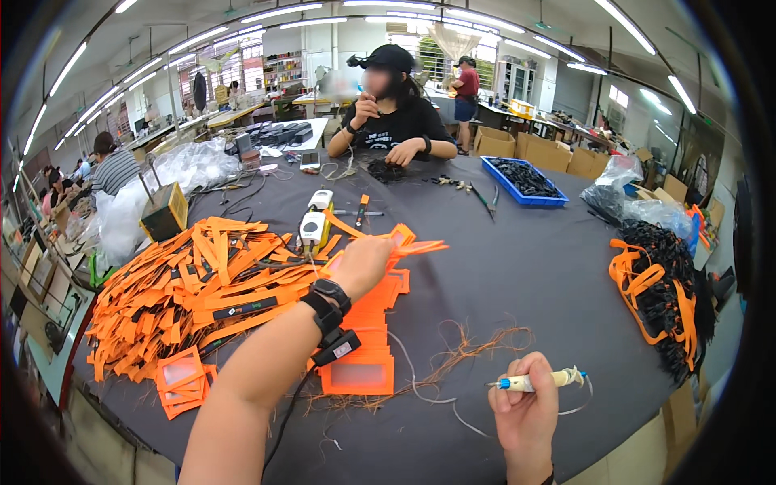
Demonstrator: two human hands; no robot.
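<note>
My left hand (365, 263) reaches across to a stack of orange fabric pieces with pale windows (361, 373). Its fingers, partly hidden behind the back of the hand, close on an orange fabric strip (420, 247) that sticks out to the right. A wristband with a small black box hangs on that wrist. Nearer the front edge, my right hand (527, 408) grips a pen-shaped cream tool (558, 378) with a blue collar, its thin metal tip pointing left. A pale wire (588, 400) runs from the tool's back end.
A big heap of orange strips (194, 279) covers the left side. White power sockets (314, 229) stand mid-table. Orange thread scraps (461, 352) lie before me. A blue tray (525, 182) holds black parts; black straps (659, 299) pile at right. Opposite, a person (392, 113) works.
</note>
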